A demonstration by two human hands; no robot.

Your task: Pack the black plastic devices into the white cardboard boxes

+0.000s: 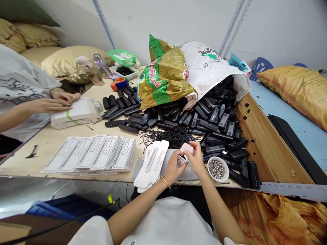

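Observation:
Low in front of me, my left hand (pixel 175 167) is closed on a white printed card (pixel 187 149). My right hand (pixel 196 158) pinches the same card near its upper end; a dark bit shows between the hands, too small to name. Just left of them lies a stack of flat white printed cards (pixel 154 160) with a drawing of a long slotted part. Behind the hands is a heap of thin black plastic strips (pixel 168 136). A white bowl (pixel 227 174) of small shiny metal pieces stands beside my right forearm.
Long black plastic parts (pixel 204 125) spill from a white sack (pixel 204 68) under a gold-green bag (pixel 166 81). Several packed cards (pixel 98 153) lie in a row at left. Another person's hands (pixel 57 102) rest on a banded white stack (pixel 76 115). A wooden board (pixel 270 143) edges the right.

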